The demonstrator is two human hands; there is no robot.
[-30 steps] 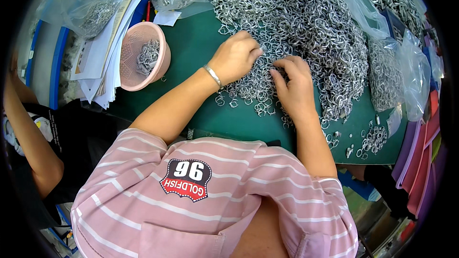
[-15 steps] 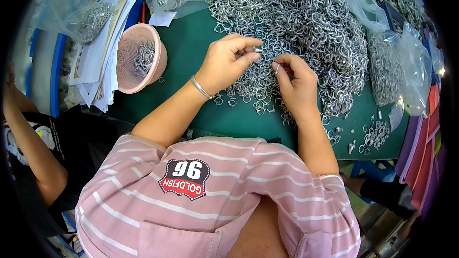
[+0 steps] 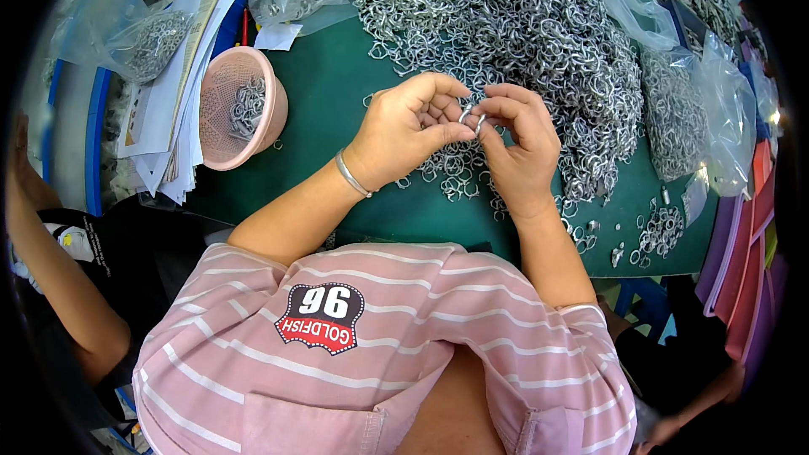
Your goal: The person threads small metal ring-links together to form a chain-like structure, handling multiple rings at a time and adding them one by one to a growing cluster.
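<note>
Over the near edge of a big heap of small silver metal rings (image 3: 514, 25), both hands meet with their fingertips almost touching. Between thumb and forefinger, my left hand (image 3: 400, 122) pinches a small metal ring (image 3: 465, 112). My right hand (image 3: 521, 147) grips another small ring (image 3: 480, 125) the same way, close beside the first. Whether the two rings touch is too small to tell. Loose rings lie on the green tabletop (image 3: 324, 93) under and around both hands.
At left stand a pink plastic basket (image 3: 274, 109) with metal pieces and a stack of papers (image 3: 168, 139). Bags of rings (image 3: 674, 109) lie at right, near a small pile of rings (image 3: 660, 232). A co-worker's arm (image 3: 72, 286) shows at far left, another person's (image 3: 699, 400) at lower right.
My two hands have come together, the left moving slightly right. The rings in their fingers are now side by side. Another person's arm has appeared at lower right.
</note>
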